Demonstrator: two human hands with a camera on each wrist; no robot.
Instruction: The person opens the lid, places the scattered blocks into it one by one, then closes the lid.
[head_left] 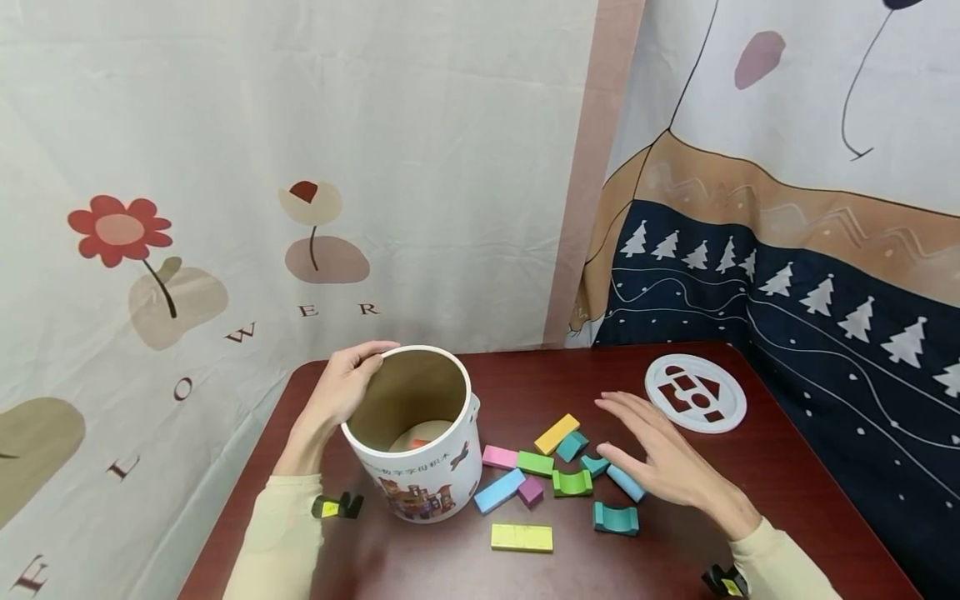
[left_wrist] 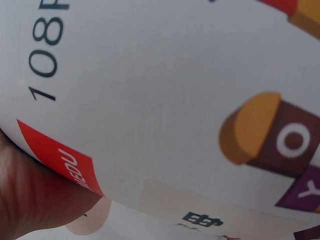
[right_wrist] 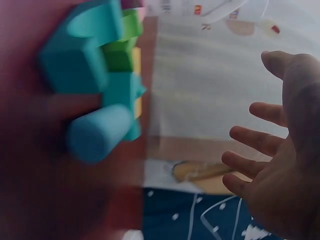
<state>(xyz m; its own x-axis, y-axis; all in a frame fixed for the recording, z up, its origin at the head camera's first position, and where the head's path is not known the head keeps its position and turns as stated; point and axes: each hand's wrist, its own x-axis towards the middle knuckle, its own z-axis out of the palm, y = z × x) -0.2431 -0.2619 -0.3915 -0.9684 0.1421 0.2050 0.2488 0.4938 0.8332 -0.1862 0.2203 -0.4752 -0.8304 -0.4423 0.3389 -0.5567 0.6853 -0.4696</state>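
A white bucket [head_left: 465, 467] with printed pictures leans slightly on the table, its mouth facing up and towards me. My left hand [head_left: 347, 387] grips its rim at the left; the bucket's wall [left_wrist: 150, 100] fills most of the left wrist view. At least one reddish block [head_left: 418, 444] lies inside. Above the right edge of a group of loose blocks hovers my right hand [head_left: 660, 454], fingers spread and holding nothing. Closest to it are a blue cylinder [head_left: 626, 482] and a teal arched block [head_left: 616, 518]. A green arched block [head_left: 572, 483] lies further left.
A white lid [head_left: 696, 393] with shaped holes lies at the back right of the dark red table [head_left: 420, 562]. Yellow [head_left: 522, 537], blue [head_left: 499, 491], pink [head_left: 500, 457] and purple [head_left: 530, 492] blocks lie right of the bucket. Printed cloth [head_left: 465, 167] hangs behind the table.
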